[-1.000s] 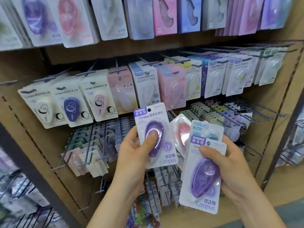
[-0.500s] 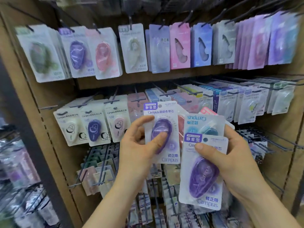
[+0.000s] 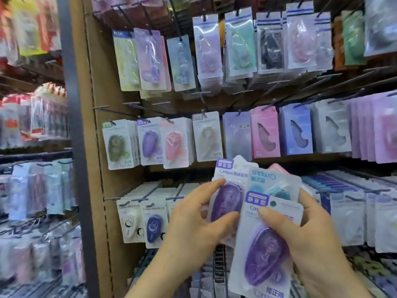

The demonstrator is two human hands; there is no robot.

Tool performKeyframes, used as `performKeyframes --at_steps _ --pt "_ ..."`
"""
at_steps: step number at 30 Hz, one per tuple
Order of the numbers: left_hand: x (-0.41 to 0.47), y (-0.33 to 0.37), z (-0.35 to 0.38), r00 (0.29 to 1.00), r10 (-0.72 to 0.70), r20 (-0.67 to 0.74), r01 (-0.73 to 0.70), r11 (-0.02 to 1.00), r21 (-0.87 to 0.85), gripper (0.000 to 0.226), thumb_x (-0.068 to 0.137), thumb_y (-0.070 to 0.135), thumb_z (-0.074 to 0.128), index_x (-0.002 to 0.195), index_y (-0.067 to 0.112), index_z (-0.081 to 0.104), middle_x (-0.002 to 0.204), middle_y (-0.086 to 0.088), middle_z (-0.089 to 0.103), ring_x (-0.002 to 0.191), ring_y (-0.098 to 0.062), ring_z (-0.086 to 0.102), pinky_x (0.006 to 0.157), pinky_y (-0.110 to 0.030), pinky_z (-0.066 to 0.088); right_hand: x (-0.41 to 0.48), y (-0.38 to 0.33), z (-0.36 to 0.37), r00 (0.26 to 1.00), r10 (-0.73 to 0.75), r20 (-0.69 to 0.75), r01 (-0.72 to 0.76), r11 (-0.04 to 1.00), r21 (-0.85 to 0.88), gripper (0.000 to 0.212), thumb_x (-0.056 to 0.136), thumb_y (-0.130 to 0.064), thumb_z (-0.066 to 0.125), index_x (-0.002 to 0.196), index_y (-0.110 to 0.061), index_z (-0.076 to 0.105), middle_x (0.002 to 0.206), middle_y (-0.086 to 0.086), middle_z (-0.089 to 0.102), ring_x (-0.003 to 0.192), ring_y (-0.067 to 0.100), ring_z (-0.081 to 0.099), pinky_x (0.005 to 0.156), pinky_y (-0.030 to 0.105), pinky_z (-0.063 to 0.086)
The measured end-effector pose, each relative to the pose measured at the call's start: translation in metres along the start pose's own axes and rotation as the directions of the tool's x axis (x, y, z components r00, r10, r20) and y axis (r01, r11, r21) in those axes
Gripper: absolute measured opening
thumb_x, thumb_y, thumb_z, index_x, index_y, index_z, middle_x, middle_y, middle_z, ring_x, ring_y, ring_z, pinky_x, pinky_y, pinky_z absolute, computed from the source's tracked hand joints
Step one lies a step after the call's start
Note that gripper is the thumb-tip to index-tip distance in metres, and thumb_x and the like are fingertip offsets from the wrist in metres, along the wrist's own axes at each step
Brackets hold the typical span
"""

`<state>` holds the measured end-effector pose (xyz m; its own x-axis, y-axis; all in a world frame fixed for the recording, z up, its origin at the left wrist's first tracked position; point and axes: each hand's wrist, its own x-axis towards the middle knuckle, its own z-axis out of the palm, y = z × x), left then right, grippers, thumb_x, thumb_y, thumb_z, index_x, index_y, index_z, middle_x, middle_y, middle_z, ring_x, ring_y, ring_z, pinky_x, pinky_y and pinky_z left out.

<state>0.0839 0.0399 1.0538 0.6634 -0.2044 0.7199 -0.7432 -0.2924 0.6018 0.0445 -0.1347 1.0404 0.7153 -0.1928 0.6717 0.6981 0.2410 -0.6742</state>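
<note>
Left hand (image 3: 194, 227) pinches purple tape pack (image 3: 228, 190) near centre; right hand (image 3: 309, 235) grips fanned packs, front pack (image 3: 264, 250) lowest. Judged light, stiff card, slick blister; hold by card edges. Display rack (image 3: 92, 130) far behind

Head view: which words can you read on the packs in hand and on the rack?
"静音型", "Campus": purple correction tape pack in the left hand.
"静音型", "修正带": front purple pack in the right hand.
"Campus", upside down: teal pack behind it.
"修正带": hanging lavender box.
"PLUS": hanging yellow-green pack.
All other print: too blurred.
</note>
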Motion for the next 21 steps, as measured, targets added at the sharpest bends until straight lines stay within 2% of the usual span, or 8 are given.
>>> performKeyframes --at_steps 3,7,10,13,15,17,19,21 --pt "0.003 0.001 -0.012 0.997 0.040 -0.067 -0.033 0.994 0.106 0.052 0.074 0.038 0.074 0.120 0.050 0.055 0.120 0.020 0.065 0.110 0.003 0.061 0.094 -0.032 0.054 0.015 0.002 0.009 0.997 -0.015 0.080 0.017 1.000 -0.023 0.046 0.066 -0.010 0.073 0.103 -0.038 0.072 0.101 0.004 0.076 0.092 0.023 0.074 0.071 0.029 0.059" --pt "0.008 0.002 -0.031 0.982 0.103 -0.161 -0.067 0.974 0.217 0.052 0.074 0.052 0.063 0.125 0.046 0.052 0.120 0.024 0.063 0.106 0.003 0.061 0.091 -0.031 0.054 0.030 0.005 0.032 0.993 -0.007 0.121 0.001 0.999 0.052 0.057 0.067 -0.007 0.071 0.119 -0.029 0.066 0.108 0.005 0.075 0.097 0.024 0.073 0.071 0.028 0.059" --pt "0.014 -0.003 -0.051 0.947 0.108 -0.303 -0.046 0.977 0.207 0.049 0.075 0.046 0.065 0.123 0.040 0.057 0.105 0.024 0.067 0.096 0.002 0.064 0.084 -0.032 0.057 0.040 0.006 0.047 0.991 -0.009 0.135 -0.001 0.997 0.073 0.046 0.066 -0.007 0.070 0.101 -0.037 0.073 0.102 0.005 0.076 0.090 0.022 0.074 0.066 0.024 0.058" --pt "0.027 -0.014 -0.079 0.904 0.104 -0.415 -0.023 0.980 0.196 0.048 0.075 0.037 0.074 0.121 0.035 0.062 0.102 0.018 0.069 0.094 -0.004 0.066 0.082 -0.035 0.058 0.048 0.013 0.059 0.991 -0.046 0.125 0.044 0.999 0.021 0.045 0.064 -0.010 0.072 0.097 -0.041 0.074 0.098 -0.001 0.077 0.088 0.017 0.074 0.066 0.021 0.057" --pt "0.039 -0.023 -0.101 0.890 0.141 -0.433 -0.035 0.969 0.244 0.049 0.078 0.031 0.078 0.123 0.030 0.062 0.103 0.017 0.069 0.094 0.001 0.065 0.081 -0.026 0.058 0.052 0.021 0.067 0.993 -0.072 0.098 0.076 0.996 -0.045 0.047 0.061 -0.015 0.074 0.094 -0.048 0.073 0.095 -0.005 0.077 0.087 0.014 0.074 0.070 0.023 0.058" --pt "0.053 -0.032 -0.121 0.887 0.186 -0.423 -0.044 0.945 0.323 0.046 0.079 0.027 0.076 0.123 0.028 0.061 0.103 0.020 0.065 0.093 0.007 0.061 0.076 -0.014 0.053 0.057 0.031 0.075 0.994 -0.084 0.063 0.090 0.991 -0.102 0.048 0.060 -0.018 0.077 0.098 -0.047 0.072 0.095 -0.004 0.077 0.089 0.016 0.074 0.075 0.027 0.058" --pt "0.068 -0.041 -0.137 0.890 0.212 -0.404 -0.039 0.918 0.396 0.046 0.081 0.029 0.074 0.125 0.025 0.060 0.105 0.016 0.065 0.091 0.001 0.062 0.076 -0.014 0.052 0.062 0.038 0.084 0.995 -0.090 0.037 0.094 0.987 -0.130 0.050 0.063 -0.016 0.078 0.105 -0.042 0.072 0.096 -0.003 0.077 0.090 0.017 0.074 0.079 0.029 0.058" --pt "0.083 -0.050 -0.150 0.883 0.238 -0.406 -0.032 0.891 0.453 0.047 0.082 0.029 0.073 0.126 0.022 0.060 0.105 0.014 0.063 0.087 -0.003 0.061 0.076 -0.009 0.047 0.066 0.044 0.095 0.995 -0.097 0.021 0.099 0.984 -0.150 0.051 0.070 -0.005 0.077 0.102 -0.044 0.072 0.095 -0.005 0.077 0.088 0.016 0.074 0.078 0.029 0.059"
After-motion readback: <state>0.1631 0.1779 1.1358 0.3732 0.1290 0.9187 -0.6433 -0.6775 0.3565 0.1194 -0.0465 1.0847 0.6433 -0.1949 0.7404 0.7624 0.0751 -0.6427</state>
